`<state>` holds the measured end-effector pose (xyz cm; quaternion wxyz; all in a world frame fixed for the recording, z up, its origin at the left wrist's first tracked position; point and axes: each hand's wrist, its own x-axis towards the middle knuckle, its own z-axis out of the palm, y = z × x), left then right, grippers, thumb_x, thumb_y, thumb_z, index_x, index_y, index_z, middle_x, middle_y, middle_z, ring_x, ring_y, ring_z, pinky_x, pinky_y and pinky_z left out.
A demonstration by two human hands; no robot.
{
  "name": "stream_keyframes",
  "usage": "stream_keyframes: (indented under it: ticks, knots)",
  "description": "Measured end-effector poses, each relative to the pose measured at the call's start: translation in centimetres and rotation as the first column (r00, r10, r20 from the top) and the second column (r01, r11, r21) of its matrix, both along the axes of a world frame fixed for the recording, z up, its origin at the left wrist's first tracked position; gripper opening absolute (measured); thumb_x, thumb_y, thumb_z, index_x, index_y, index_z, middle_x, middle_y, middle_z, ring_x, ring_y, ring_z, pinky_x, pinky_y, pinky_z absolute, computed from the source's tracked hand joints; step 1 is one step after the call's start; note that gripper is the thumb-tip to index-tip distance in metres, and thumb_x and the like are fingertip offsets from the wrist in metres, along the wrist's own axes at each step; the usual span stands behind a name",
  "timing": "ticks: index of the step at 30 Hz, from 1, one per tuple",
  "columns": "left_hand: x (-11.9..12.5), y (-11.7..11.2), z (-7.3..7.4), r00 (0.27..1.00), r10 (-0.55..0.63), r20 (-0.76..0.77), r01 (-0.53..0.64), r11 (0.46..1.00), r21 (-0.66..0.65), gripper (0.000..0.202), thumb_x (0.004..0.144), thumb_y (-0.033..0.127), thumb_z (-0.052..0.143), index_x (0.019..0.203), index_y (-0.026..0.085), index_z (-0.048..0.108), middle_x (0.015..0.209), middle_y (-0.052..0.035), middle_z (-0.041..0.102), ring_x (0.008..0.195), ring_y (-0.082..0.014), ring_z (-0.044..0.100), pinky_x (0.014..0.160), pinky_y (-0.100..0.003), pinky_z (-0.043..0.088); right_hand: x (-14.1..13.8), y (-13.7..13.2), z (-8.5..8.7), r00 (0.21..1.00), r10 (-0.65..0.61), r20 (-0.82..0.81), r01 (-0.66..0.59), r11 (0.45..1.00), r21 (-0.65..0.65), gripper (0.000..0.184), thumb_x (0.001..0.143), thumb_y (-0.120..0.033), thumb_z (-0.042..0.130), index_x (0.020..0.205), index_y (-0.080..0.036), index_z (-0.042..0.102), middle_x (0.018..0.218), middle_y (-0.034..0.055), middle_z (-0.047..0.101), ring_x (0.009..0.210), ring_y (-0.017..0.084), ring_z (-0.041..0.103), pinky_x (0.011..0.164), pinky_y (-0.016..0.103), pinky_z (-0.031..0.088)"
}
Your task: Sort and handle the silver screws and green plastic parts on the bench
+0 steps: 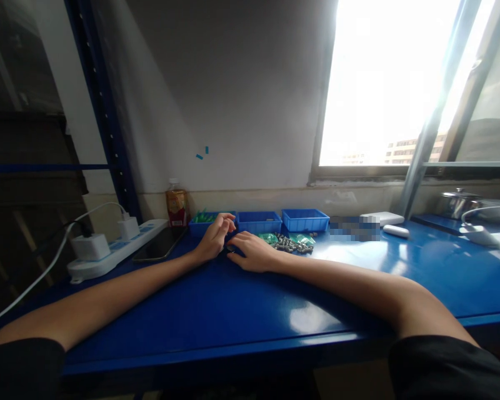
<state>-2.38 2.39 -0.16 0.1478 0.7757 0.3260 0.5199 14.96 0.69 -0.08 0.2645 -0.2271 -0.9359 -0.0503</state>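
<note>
Centrally, both hands, left hand (pixel 214 238) and right hand (pixel 253 251), meet beside the screws (pixel 290 244).

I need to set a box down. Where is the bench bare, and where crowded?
Bare: the near strip of the blue table between the forearms, short of the left hand and right hand; also the wide patch right of the grey parts pile, before the white case. Crowded: the back edge, with power strip, phone, bottle and blue bins.

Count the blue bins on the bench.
3, in a row along the wall: left bin with green parts, partly behind the left hand; middle bin; right bin. None look hidden.
</note>
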Motion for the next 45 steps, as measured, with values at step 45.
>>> stream_keyframes:
  ticks: [45]
  knots:
    - [-0.9, 1.1, 0.5, 0.922, -0.264, -0.284, 0.116, 0.887, -0.446, 0.024, 0.07, 0.031, 0.056, 0.085, 0.013, 0.064, 0.077, -0.0017, 0.067, 0.074, -0.0187, 0.06, 0.068, -0.027, 0.046, -0.1, -0.7, 0.0, 0.981, 0.189, 0.032, -0.191, 0.978, 0.088, 0.027, 0.076, -0.012, 0.047, 0.091, -0.016, 0.069, 0.092, 0.0064, 0.068, 0.086, 0.018, 0.061, 0.082, 0.026, 0.047]
